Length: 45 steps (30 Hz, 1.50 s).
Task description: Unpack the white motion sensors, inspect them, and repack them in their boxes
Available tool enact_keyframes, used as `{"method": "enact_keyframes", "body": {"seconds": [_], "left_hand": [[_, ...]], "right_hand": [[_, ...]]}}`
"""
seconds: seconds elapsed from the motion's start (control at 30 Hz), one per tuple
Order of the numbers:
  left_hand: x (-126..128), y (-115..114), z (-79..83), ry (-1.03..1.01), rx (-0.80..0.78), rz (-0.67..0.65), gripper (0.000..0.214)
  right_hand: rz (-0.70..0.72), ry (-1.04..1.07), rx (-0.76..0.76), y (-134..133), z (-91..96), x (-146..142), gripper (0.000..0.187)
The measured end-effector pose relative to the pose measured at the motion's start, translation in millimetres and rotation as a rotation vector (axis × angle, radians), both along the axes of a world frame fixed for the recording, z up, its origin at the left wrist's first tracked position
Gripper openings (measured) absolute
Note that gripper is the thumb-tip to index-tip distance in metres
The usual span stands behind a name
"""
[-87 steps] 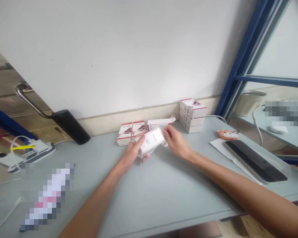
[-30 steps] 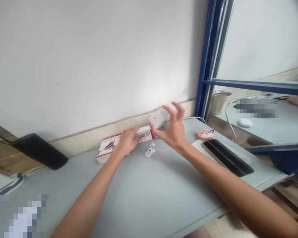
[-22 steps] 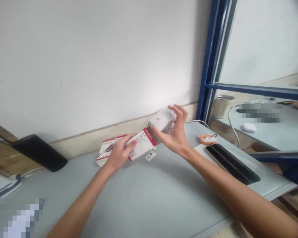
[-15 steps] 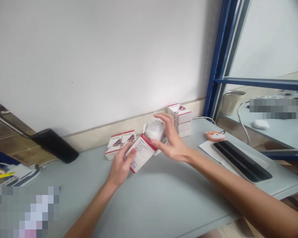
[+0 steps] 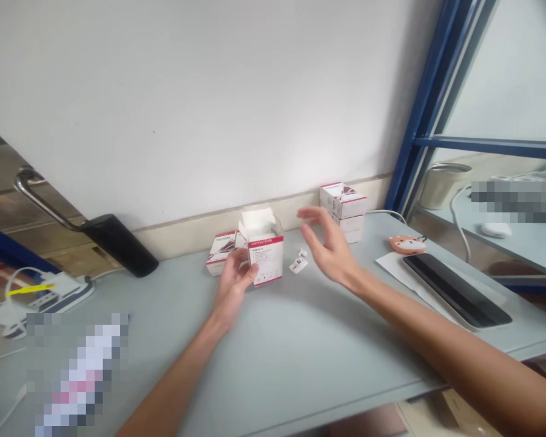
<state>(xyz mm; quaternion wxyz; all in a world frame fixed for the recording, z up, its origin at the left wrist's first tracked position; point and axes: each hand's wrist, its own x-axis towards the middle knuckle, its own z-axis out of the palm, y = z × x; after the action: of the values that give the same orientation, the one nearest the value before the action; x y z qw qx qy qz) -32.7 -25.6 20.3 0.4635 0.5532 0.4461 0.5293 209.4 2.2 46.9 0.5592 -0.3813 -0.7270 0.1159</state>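
My left hand (image 5: 234, 279) grips the left side of a white and red detector box (image 5: 268, 261), which stands upright with its top flaps open. Something pale shows inside the opening, too blurred to make out fully. To the right, my right hand (image 5: 330, 246) hovers with thumb and fingers apart and nothing in them. Between the box and that hand, a small white plastic piece (image 5: 298, 265) lies on the table. Behind my left hand sits another red and white box (image 5: 221, 250), partly covered.
Stacked small boxes (image 5: 343, 209) stand by the wall at right. Further right lie an orange animal-faced case (image 5: 407, 244) and a dark phone (image 5: 457, 290) on white paper. At left are a black padded bar (image 5: 121, 244) and a power strip (image 5: 59, 297) with cables.
The box has gone from tilted to upright, and the white rounded detector has sunk into it. My right hand has let go and moved away to the right.
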Motion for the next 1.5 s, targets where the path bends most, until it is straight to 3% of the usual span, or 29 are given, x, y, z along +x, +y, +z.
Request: {"method": "enact_keyframes", "body": {"seconds": [0.07,0.17,0.27,0.37,0.47,0.53,0.67,0.8,1.0,1.17,1.27,1.33,1.43,1.5], "left_hand": [[-4.4,3.1,-1.8,0.038,-0.008,0.000,0.056],[-10.7,7.6,-3.1,0.100,-0.013,-0.057,0.067],[-14.4,10.1,-3.7,0.096,0.008,-0.104,0.075],[-14.2,10.5,-4.8,0.079,0.124,-0.089,0.076],[-9.6,8.4,-7.4,0.087,0.254,-0.006,0.082],[-4.1,4.3,-9.8,0.139,0.311,0.054,0.080],[9.3,-8.9,-14.9,0.279,0.486,0.071,0.075],[15.4,-15.4,-20.3,0.361,0.646,0.109,0.077],[9.5,-10.8,-28.4,0.381,0.643,0.133,0.069],[6.4,-9.5,-28.0,0.438,0.660,0.148,0.072],[7.6,-8.9,-23.2,0.398,0.622,0.134,0.077],[9.0,-8.9,-18.9,0.366,0.577,0.144,0.083],[10.3,-9.6,-13.8,0.322,0.508,0.154,0.087],[10.0,-9.6,-12.4,0.314,0.486,0.158,0.087]], "right_hand": [[0.000,-0.181,-0.073,8.5,-5.9,5.3,0.022],[0.122,-0.625,-0.100,16.9,-20.2,9.1,0.018],[0.169,-0.805,-0.097,21.9,-31.5,8.7,0.019],[0.102,-0.680,-0.033,21.7,-25.8,7.1,0.011],[-0.039,-0.304,0.141,9.0,-4.9,2.0,0.013],[-0.049,-0.103,0.256,-6.2,8.4,-5.0,0.014],[0.057,-0.268,0.399,-32.2,15.1,-21.1,0.020],[0.041,-0.420,0.347,-35.4,8.7,-25.4,0.023],[0.056,-0.568,0.310,-34.4,12.3,-17.4,0.043],[0.195,-0.518,0.287,-31.2,16.4,-12.6,0.045],[0.032,-0.318,0.228,-16.7,12.5,-6.2,0.041],[-0.108,-0.287,0.107,-4.0,5.0,-1.0,0.034],[-0.143,-0.525,-0.115,12.7,-12.7,5.7,0.029],[-0.148,-0.693,-0.183,20.9,-25.9,9.2,0.031]]}}
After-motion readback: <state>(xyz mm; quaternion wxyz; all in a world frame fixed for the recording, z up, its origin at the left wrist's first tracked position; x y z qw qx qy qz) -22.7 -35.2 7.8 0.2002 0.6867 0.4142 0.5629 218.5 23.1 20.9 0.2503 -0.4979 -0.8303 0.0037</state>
